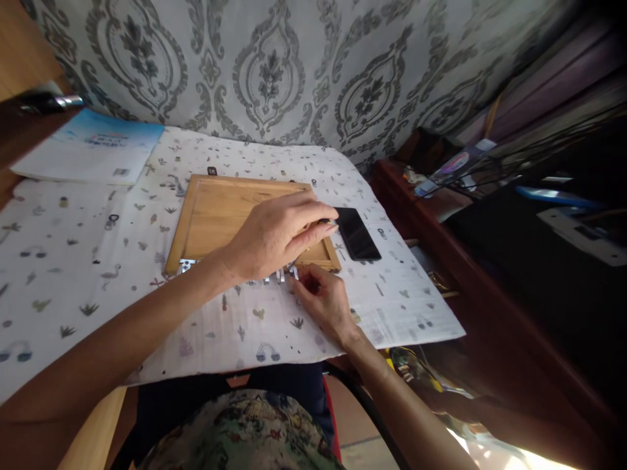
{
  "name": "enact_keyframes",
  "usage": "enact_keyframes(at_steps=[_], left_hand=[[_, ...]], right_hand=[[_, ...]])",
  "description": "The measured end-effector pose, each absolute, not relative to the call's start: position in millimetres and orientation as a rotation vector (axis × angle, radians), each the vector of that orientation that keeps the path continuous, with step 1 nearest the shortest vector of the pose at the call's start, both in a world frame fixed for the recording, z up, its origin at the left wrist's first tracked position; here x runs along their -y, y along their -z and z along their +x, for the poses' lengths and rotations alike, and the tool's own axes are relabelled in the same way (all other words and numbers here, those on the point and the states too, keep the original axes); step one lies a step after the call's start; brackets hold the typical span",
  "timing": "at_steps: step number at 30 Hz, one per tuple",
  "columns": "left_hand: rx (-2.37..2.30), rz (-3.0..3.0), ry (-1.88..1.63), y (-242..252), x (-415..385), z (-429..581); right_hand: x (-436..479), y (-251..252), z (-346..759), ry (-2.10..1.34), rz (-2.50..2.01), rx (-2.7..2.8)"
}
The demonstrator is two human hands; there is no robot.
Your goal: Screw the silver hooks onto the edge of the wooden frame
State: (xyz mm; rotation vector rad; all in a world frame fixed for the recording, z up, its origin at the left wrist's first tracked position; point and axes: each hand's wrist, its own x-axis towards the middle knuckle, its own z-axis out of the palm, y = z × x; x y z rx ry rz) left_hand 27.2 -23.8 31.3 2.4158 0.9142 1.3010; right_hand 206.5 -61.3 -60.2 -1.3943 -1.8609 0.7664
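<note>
Head view: the wooden tray (220, 215) lies flat near the middle of the printed cloth (73, 274) that covers the bench (102, 418). Its long near edge faces you.

Your left hand (277, 235) reaches in from 8 o'clock and hovers over the tray's near right corner. Its grip is narrow, with thumb and fingertips (327, 225) pinched together above the tray's right rim. Whether anything small sits between them cannot be told.

Your right hand (323, 303) rests on the cloth just at 6 o'clock of that same corner, coming in from 5 o'clock. Its fingers curl inward beside the small metal pieces (280, 276) that line the tray's near edge. The curl hides the grip, so you cannot tell whether it holds one. Another metal piece (186, 265) sits at the tray's near left corner.

A black phone (357, 234) lies face up on the cloth at 3 o'clock of the tray, just beside its right rim and close to your left fingertips. A blue and white booklet (91, 147) lies well apart at 10 o'clock, on the far left of the bench. Patterned grey wallpaper (269, 72) stands behind at 12 o'clock.
</note>
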Motion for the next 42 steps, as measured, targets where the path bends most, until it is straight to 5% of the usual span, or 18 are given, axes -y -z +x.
enact_keyframes(at_steps=[42], left_hand=[[-1.01,2.484,-1.027,-46,17,50]], right_hand=[[61,59,206,-0.836,-1.355,1.83]])
